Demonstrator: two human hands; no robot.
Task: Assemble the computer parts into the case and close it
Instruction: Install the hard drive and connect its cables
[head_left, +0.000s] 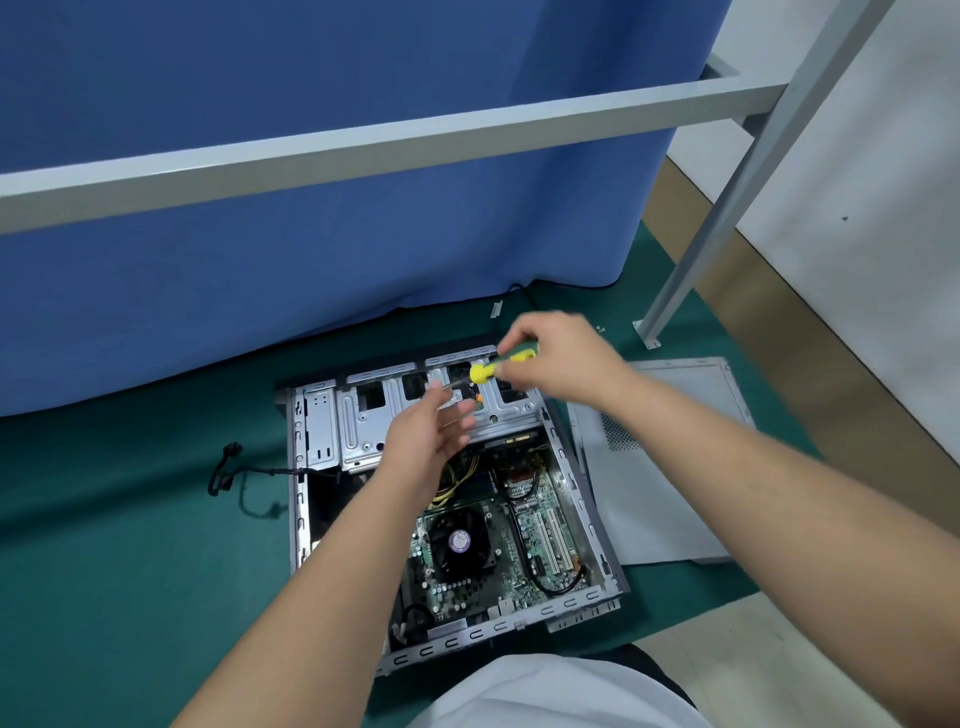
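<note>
Case: open computer case lying flat on green mat, side off, insides facing up
Inside: motherboard with black fan at near end, silver drive bays at far end
Side panel: grey, flat on mat just right of case
Right hand: fingers curled round yellow screwdriver handle, above far end of case, blurred
Left hand: over drive bays, fingers loosely spread, blurred; tips near screwdriver shaft, contact unclear
Cable: black, on mat left of case
Background: blue curtain, grey metal frame
</note>
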